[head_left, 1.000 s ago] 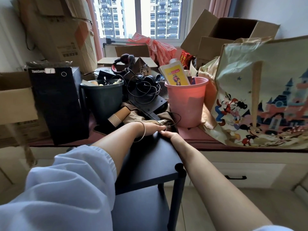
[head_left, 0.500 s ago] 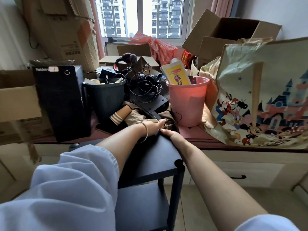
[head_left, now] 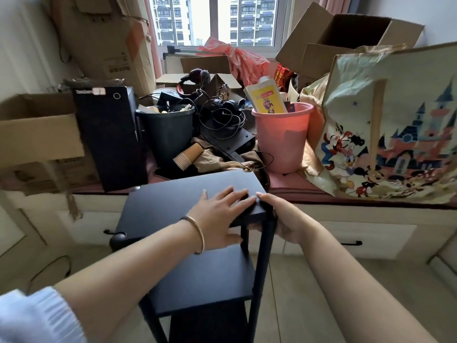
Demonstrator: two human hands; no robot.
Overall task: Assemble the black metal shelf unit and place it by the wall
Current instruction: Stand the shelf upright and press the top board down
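The black metal shelf unit (head_left: 173, 196) stands upright on the floor, its far edge close to the window bench. A lower shelf board (head_left: 205, 288) shows beneath the top one. My left hand (head_left: 220, 214) lies flat on the top board near its right edge, fingers straight and spread. My right hand (head_left: 284, 219) wraps around the top of the right front post, at the corner of the top board.
The window bench (head_left: 309, 191) behind is crowded: a black computer tower (head_left: 108, 137), a dark bin (head_left: 168, 132), a pink bucket (head_left: 282, 134), tangled headphones and cables, cardboard boxes and a large cartoon bag (head_left: 390, 134). Drawers with black handles run below the bench.
Both hands slid back from the far edge of the top board toward its near right corner. The left hand now lies flat; the right hand now grips the post.
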